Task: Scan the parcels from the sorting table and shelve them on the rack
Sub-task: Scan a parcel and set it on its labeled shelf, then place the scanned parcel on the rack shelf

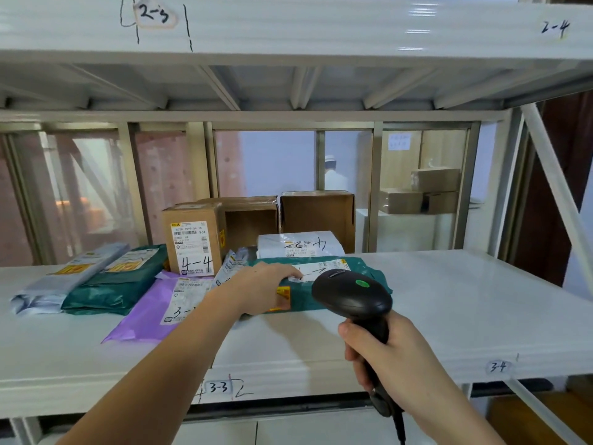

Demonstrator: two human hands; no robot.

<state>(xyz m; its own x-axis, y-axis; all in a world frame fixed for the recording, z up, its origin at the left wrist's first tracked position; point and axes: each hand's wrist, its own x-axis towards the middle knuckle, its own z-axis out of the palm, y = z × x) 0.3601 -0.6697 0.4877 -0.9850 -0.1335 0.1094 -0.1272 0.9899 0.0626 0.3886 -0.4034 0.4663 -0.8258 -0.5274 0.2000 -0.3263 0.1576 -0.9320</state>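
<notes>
Head: left hand (261, 285) on green parcel (337, 289)

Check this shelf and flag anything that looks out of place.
The upright cardboard box is hand-marked 4-4, yet the shelf edge below reads 3-3 and 3-4. It may be misfiled.

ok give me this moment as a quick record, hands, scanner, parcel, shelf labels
left hand: left hand rests on the green parcel, fingers on its white label
right hand: right hand grips the black scanner, head toward the parcel
shelf: white shelf, edge marked 3-3 and 3-4
nearby: cardboard box marked 4-4, purple mailer to the left
</notes>
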